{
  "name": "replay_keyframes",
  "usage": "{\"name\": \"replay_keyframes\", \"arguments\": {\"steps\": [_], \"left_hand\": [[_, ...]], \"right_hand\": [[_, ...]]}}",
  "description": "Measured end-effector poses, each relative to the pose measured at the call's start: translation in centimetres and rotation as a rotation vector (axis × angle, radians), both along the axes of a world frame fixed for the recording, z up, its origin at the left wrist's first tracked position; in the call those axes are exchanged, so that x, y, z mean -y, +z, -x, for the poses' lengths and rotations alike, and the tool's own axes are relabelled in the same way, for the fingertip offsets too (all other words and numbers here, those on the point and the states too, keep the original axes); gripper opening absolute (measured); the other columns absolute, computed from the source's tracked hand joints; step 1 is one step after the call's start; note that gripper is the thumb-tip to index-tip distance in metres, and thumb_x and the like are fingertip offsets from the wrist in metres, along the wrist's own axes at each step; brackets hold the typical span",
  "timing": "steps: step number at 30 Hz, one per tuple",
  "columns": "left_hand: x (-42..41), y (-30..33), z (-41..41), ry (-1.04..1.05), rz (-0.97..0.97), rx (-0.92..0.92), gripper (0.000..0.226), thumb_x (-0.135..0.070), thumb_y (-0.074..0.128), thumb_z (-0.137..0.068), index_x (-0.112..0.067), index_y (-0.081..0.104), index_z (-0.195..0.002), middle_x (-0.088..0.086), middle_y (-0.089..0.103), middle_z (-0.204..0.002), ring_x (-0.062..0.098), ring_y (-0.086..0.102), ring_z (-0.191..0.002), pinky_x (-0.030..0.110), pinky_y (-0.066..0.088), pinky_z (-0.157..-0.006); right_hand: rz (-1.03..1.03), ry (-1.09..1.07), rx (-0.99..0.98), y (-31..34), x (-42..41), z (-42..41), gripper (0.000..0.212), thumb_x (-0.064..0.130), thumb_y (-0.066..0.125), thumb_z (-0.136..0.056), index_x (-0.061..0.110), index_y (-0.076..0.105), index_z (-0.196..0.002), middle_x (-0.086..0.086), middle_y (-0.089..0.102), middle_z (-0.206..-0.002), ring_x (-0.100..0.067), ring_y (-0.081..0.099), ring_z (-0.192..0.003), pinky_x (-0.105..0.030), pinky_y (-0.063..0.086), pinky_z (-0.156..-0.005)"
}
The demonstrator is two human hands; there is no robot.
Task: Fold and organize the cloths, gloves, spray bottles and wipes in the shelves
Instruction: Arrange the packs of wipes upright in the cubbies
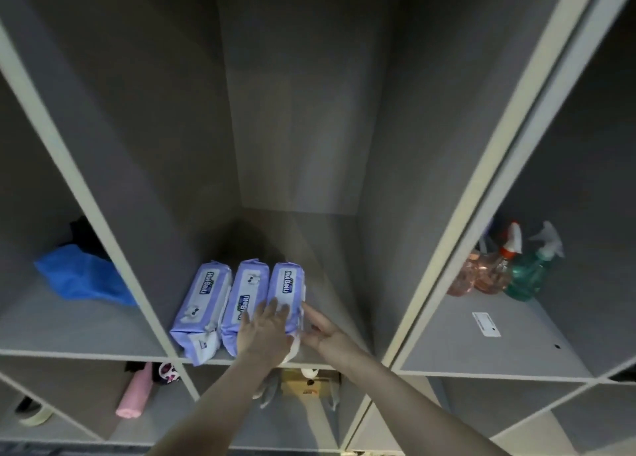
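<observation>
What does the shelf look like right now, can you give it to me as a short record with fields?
middle compartment: three purple wipes packs side by side
left hand: flat on top of the right-most pack
right hand: fingers straight against that pack's right side
left compartment: blue gloves, a dark item behind them
right compartment: spray bottles, pink and green, standing together
below: pink roll

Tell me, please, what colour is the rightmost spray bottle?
Green, with a pale trigger head; head view.

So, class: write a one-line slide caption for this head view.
Left hand and right hand square up the third wipes pack beside two others on the middle shelf.
</observation>
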State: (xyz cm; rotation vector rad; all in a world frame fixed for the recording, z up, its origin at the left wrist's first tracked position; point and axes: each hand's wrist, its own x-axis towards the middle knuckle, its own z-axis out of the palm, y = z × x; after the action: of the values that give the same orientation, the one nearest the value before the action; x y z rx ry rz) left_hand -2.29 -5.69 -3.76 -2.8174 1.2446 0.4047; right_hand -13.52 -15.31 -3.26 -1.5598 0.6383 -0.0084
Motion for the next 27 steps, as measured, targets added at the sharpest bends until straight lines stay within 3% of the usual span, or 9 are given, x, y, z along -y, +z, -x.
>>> {"name": "replay_keyframes", "arguments": {"steps": [2, 4, 7, 10, 12, 14, 17, 23, 27], "left_hand": [[-0.1, 0.2, -0.2, 0.004, 0.057, 0.042, 0.069, -0.045, 0.044, -0.096, -0.031, 0.008, -0.153, -0.002, 0.001, -0.162, 0.024, 0.002, -0.149, 0.049, 0.01, -0.12], [-0.4, -0.1, -0.6, -0.028, -0.002, 0.065, 0.078, -0.051, 0.046, -0.093, -0.037, -0.002, -0.152, 0.0, -0.007, -0.162, 0.028, -0.002, -0.149, 0.05, 0.008, -0.119], [-0.4, -1.0, -0.8, -0.097, -0.093, 0.091, 0.085, -0.053, 0.049, -0.089, -0.04, -0.009, -0.15, 0.002, -0.009, -0.162, 0.028, -0.002, -0.149, 0.05, 0.009, -0.119], [0.6, -1.4, 0.1, -0.1, -0.03, 0.196, 0.078, -0.066, 0.04, -0.088, -0.034, 0.009, -0.152, 0.008, 0.017, -0.158, 0.027, 0.023, -0.143, 0.043, 0.026, -0.112], [1.7, -1.3, 0.8, -0.042, -0.036, 0.286, 0.079, -0.073, 0.035, -0.085, -0.031, 0.019, -0.15, 0.01, 0.041, -0.144, 0.027, 0.044, -0.127, 0.037, 0.039, -0.099], [3.0, -1.3, 1.0, 0.001, -0.08, 0.288, 0.08, -0.074, 0.035, -0.084, -0.036, 0.011, -0.151, 0.012, 0.049, -0.133, 0.026, 0.052, -0.115, 0.034, 0.043, -0.089], [4.6, -1.7, 0.9, 0.095, -0.116, 0.184, 0.071, -0.057, 0.036, -0.093, -0.044, -0.004, -0.149, 0.019, 0.039, -0.139, 0.028, 0.049, -0.118, 0.034, 0.047, -0.088], [3.6, -2.7, 1.7, 0.098, -0.047, 0.157, 0.065, -0.04, 0.04, -0.097, -0.038, 0.005, -0.151, 0.019, 0.035, -0.133, 0.026, 0.055, -0.11, 0.031, 0.048, -0.087], [2.5, -2.3, 2.3, 0.072, -0.001, 0.147, 0.063, -0.039, 0.045, -0.096, -0.036, 0.012, -0.151, 0.016, 0.035, -0.129, 0.025, 0.057, -0.107, 0.031, 0.048, -0.088]], "right_hand": [[0.049, 0.016, 0.029, 1.9, 0.1, 2.4, 0.06, 0.021, 0.057, -0.095, 0.041, 0.029, -0.144, 0.021, 0.034, -0.141, 0.001, 0.037, -0.128, 0.001, 0.036, -0.083], [0.115, 0.041, -0.009, 3.1, 0.5, 4.9, 0.066, 0.029, 0.059, -0.093, 0.048, 0.023, -0.145, 0.014, 0.029, -0.152, -0.003, 0.042, -0.129, -0.012, 0.036, -0.096], [0.163, 0.008, -0.008, 4.6, 1.3, 8.1, 0.069, 0.029, 0.058, -0.094, 0.047, 0.019, -0.147, 0.007, 0.029, -0.155, 0.001, 0.05, -0.114, -0.012, 0.041, -0.093], [0.177, -0.045, -0.014, 5.3, 1.9, 10.3, 0.067, 0.033, 0.058, -0.093, 0.054, 0.021, -0.144, 0.008, 0.035, -0.152, -0.008, 0.041, -0.131, -0.034, 0.039, -0.109], [0.18, -0.091, -0.021, 5.2, 1.9, 11.0, 0.065, 0.035, 0.059, -0.092, 0.059, 0.023, -0.14, 0.009, 0.038, -0.15, -0.012, 0.038, -0.135, -0.042, 0.038, -0.111], [0.182, -0.116, -0.043, 5.0, 1.7, 11.4, 0.065, 0.033, 0.06, -0.092, 0.06, 0.024, -0.139, 0.009, 0.039, -0.149, -0.012, 0.039, -0.135, -0.043, 0.039, -0.11], [0.19, -0.089, -0.042, 5.2, 1.4, 11.3, 0.066, 0.028, 0.059, -0.093, 0.056, 0.024, -0.142, 0.008, 0.037, -0.15, -0.012, 0.038, -0.136, -0.037, 0.038, -0.111], [0.244, -0.047, -0.068, 5.4, 1.5, 9.0, 0.065, 0.03, 0.057, -0.094, 0.051, 0.022, -0.145, 0.005, 0.037, -0.151, -0.011, 0.038, -0.136, -0.024, 0.033, -0.108], [0.269, -0.024, -0.093, 4.8, 1.1, 7.6, 0.066, 0.032, 0.058, -0.094, 0.052, 0.021, -0.145, 0.006, 0.034, -0.153, -0.013, 0.034, -0.139, -0.027, 0.03, -0.111]]}}
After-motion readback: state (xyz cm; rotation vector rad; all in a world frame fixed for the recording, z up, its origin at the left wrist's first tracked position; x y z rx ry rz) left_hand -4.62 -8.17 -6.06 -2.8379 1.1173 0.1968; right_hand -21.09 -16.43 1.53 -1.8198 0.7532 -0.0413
